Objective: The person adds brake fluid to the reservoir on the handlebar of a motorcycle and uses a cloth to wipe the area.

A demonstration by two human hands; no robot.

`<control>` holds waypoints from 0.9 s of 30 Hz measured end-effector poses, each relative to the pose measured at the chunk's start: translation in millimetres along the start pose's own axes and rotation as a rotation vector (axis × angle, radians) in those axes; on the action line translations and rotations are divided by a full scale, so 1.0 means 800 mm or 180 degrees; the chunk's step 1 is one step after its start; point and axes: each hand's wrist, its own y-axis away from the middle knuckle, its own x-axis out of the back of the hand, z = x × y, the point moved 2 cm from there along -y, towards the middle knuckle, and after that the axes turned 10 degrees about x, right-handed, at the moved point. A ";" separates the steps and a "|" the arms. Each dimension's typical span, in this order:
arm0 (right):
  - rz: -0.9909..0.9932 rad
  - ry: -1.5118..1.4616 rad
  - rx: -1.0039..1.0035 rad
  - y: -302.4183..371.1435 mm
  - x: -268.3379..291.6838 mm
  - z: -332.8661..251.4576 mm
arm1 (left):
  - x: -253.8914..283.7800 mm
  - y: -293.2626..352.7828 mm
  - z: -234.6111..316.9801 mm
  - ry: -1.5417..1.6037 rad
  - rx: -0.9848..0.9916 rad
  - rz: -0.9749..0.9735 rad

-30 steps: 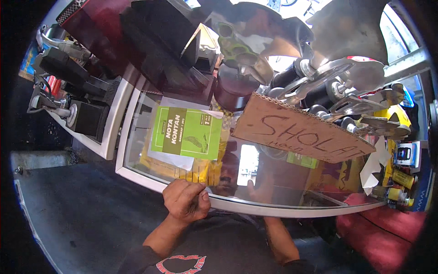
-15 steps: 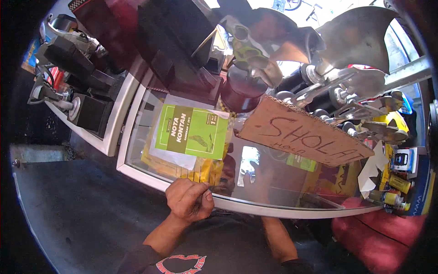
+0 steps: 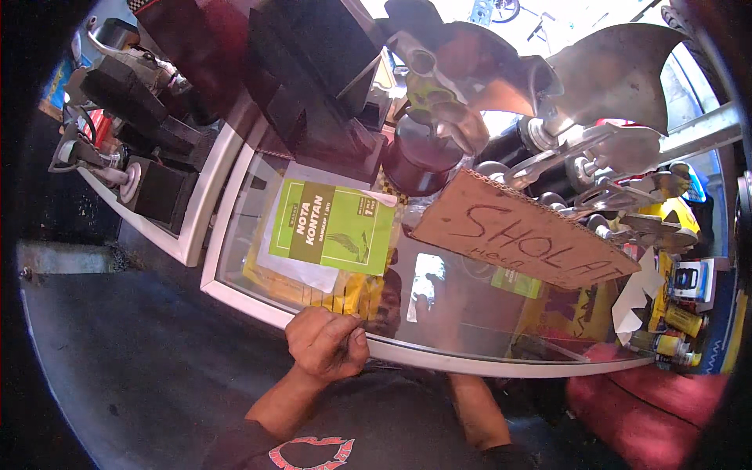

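Note:
My left hand (image 3: 327, 345) is closed in a fist at the white front edge (image 3: 258, 309) of a glass-topped case, thumb pressed against the curled fingers. Whatever those fingers may hold is hidden. Just beyond it, a green receipt book (image 3: 356, 235) lies with white paper (image 3: 301, 270) and a yellow packet (image 3: 341, 301). My right forearm (image 3: 476, 407) reaches up to the same edge. A faint, hand-like shape shows in the glass past it; I cannot tell whether that is my right hand or a reflection, and its fingers are unclear.
A hand-lettered cardboard sign (image 3: 525, 227) leans on the glass top. Behind it stand metal motorcycle parts (image 3: 611, 149) and a dark round container (image 3: 423, 157). Small bottles (image 3: 670, 343) crowd the right end, above a red seat-like surface (image 3: 642, 399). Black blocks (image 3: 157, 196) sit on the left case.
The whole view has shifted very slightly. My left fist keeps its place and shape at the case edge, and my right forearm stays where it was.

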 end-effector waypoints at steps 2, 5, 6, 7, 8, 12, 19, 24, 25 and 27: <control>-0.0020 0.0009 -0.0003 -0.001 0.000 0.005 | 0.000 0.000 0.000 0.0013 0.0008 0.0004; 0.0022 -0.0095 -0.0112 0.002 -0.002 0.018 | 0.001 0.001 0.000 0.0042 0.0031 0.0019; 0.0182 -0.0020 -0.0098 0.003 0.000 0.019 | 0.001 0.001 0.000 0.0052 0.0041 0.0026; 0.0341 0.0051 -0.0081 0.002 0.002 0.019 | 0.001 0.001 0.000 0.0040 0.0032 0.0018; 0.0236 0.0014 -0.0320 0.006 0.000 0.024 | 0.002 0.000 0.000 0.0028 0.0022 0.0010; 0.0022 -0.0185 -0.0951 0.028 -0.004 0.041 | 0.002 0.001 -0.001 0.0031 0.0049 -0.0042; 0.0034 -0.0444 -0.0825 0.054 0.000 0.039 | 0.003 0.004 -0.001 -0.0007 0.0045 -0.0042; 0.0094 -0.0312 -0.0457 0.051 -0.004 0.028 | 0.002 0.003 -0.001 -0.0055 -0.0001 -0.0035; 0.0185 -0.0181 -0.0376 0.046 0.003 0.025 | -0.002 0.000 -0.001 0.0037 -0.0016 -0.0070; 0.0100 -0.0066 -0.0188 0.023 -0.003 0.012 | 0.002 0.002 0.000 -0.0005 0.0048 -0.0080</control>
